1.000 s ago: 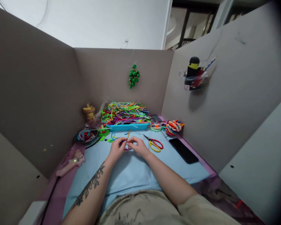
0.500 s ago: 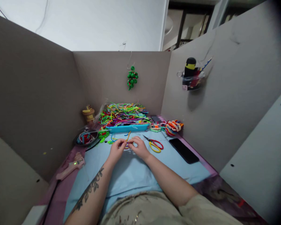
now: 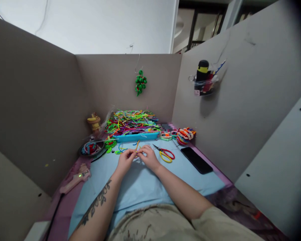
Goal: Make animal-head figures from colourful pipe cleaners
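My left hand [image 3: 125,161] and my right hand [image 3: 149,158] meet over the blue cloth [image 3: 140,180], fingertips pinched together. Between them is a thin coloured cord [image 3: 140,147], mostly covered by the fingers; a yellowish bit shows above. Just beyond my fingertips lie a loose orange cord [image 3: 137,144] and a blue cord [image 3: 120,148]. Scissors [image 3: 167,155] with one red and one yellow handle lie right of my right hand, blades pointing away to the left.
Behind stands a blue tray [image 3: 137,137] heaped with coloured cords [image 3: 132,122]. Left are a glue gun [image 3: 76,179] with a green light, a round dish [image 3: 91,149] and a green knotted piece [image 3: 110,144]. Right are a black phone [image 3: 196,160] and a striped cord piece [image 3: 185,136]. Partition walls [image 3: 125,80] enclose the table.
My fingertips have shifted slightly and closed nearer together. The purple strand below them no longer shows, and a yellowish bit now shows above. The view has moved a little.
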`<state>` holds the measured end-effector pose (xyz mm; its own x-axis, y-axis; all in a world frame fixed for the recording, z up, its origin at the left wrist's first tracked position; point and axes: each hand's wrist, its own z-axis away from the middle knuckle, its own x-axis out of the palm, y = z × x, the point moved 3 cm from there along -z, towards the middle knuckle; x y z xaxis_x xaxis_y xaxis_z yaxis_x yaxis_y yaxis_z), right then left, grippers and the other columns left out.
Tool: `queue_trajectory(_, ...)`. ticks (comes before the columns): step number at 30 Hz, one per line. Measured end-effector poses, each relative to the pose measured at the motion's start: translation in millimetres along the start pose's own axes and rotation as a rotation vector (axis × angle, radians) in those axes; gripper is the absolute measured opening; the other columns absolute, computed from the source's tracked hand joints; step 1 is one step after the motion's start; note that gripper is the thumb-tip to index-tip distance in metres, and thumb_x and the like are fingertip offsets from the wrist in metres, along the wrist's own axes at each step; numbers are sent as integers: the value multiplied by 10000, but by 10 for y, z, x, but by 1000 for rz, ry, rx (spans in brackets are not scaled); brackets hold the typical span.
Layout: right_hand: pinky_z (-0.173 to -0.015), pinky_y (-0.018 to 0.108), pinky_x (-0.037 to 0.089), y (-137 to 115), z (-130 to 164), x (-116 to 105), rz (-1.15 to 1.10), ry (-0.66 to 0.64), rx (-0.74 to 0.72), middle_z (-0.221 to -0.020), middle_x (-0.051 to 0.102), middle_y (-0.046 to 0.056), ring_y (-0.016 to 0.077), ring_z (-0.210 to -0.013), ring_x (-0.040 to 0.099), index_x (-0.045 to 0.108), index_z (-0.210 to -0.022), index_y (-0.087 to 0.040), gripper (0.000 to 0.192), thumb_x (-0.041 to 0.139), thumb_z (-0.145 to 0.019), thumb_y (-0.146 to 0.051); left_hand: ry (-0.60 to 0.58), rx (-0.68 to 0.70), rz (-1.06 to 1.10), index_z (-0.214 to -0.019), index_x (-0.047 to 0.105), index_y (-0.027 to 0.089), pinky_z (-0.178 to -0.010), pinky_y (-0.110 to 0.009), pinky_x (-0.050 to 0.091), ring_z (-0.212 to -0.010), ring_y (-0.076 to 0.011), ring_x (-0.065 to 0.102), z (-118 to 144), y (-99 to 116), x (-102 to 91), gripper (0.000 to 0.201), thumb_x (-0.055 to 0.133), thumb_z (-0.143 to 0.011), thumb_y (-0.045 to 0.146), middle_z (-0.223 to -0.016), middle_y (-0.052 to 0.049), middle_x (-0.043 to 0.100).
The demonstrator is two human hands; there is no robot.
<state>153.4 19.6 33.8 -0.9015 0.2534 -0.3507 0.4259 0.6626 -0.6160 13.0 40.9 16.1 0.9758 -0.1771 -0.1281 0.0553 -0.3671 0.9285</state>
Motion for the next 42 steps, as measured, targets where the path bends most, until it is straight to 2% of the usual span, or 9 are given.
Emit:
queue_trajectory(8,-764,313,357,8,6,21,69,-11,14,-740,584,16,175,-805,487,619,-677,-200,127,543,-752,-132,-6,-32,14,-743,614,143,-668,-278,459,-683,-154,568,25,68,56,247,600,-708,387,-704,-39,623)
queue_trajectory(15,-808,327,369,53,-15,-14,-6,51,74,-769,599,23,179,-845,515,674,-753,-222,79,598,-745,-201,125,130,-289,-683,650,168,-752,-307,418,-782,-184,557,10,148,-74,188,613,-689,352,-756,-50,630)
queue_trajectory(18,-872,340,363,95,-12,-24,-41,54,82,-942,585,50,189,-952,502,658,-949,-232,214,597,-744,-219,186,-12,-149,-708,629,158,-685,-287,428,-703,-163,556,-19,48,-148,218,611,-683,373,-710,-32,619)
queue_trajectory(20,-889,342,364,131,-9,-25,-66,63,97,-966,570,57,190,-973,499,655,-938,-225,200,582,-753,-234,216,-103,7,-730,605,152,-620,-258,427,-634,-139,542,-30,-12,-172,257,610,-676,403,-670,-13,602)
queue_trajectory(24,-822,317,412,210,-10,-5,-191,101,175,-886,574,52,180,-884,533,637,-784,-192,132,551,-765,-290,221,-210,215,-718,572,147,-528,-225,398,-546,-112,514,-33,-43,-162,327,629,-640,460,-613,11,569)
queue_trajectory(28,-649,272,438,273,-4,77,-400,-10,326,-674,574,11,150,-664,540,590,-710,-177,175,526,-769,-330,153,-285,366,-688,557,137,-526,-231,397,-524,-107,513,-24,-32,-110,331,654,-618,446,-599,4,565)
queue_trajectory(34,-585,241,428,338,23,120,-463,-43,469,-599,567,-9,126,-581,529,561,-664,-166,187,534,-745,-333,136,-347,294,-774,617,116,-517,-223,380,-531,-113,520,-9,-45,-102,347,671,-609,417,-614,-11,592)
queue_trajectory(37,-570,232,417,327,34,122,-376,-69,447,-607,561,-11,122,-584,519,566,-675,-166,178,524,-752,-321,136,-286,156,-745,640,118,-553,-226,383,-574,-128,531,-8,-19,-113,332,674,-609,419,-614,-17,608)
queue_trajectory(42,-729,278,431,214,25,23,-162,91,267,-901,573,42,161,-843,537,609,-829,-187,131,558,-742,-270,235,-213,130,-678,639,119,-588,-235,392,-594,-144,543,-20,-1,-168,327,693,-576,425,-606,-24,621)
